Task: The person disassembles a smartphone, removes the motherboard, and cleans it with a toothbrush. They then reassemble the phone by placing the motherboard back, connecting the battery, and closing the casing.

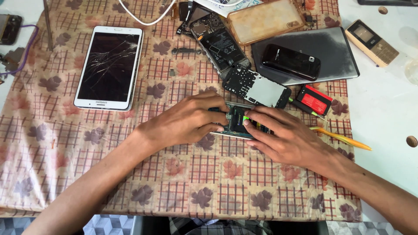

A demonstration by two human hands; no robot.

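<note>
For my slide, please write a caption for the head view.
Both hands hold an opened phone beside a cracked tablet.

Both hands are covering most of the opened phone (238, 121), so only a strip of its dark insides and a green spot are showing between the fingers (257, 118), and what the fingertips are pressing is too small to tell. The picture's top edge is cutting off the white cable (146, 17), the amber phone case (265, 19) and the parts at the head of the dismantled phone (217, 43). The left edge is clipping a small dark device (8, 28), while the forearms are running out past the bottom edge.
</note>
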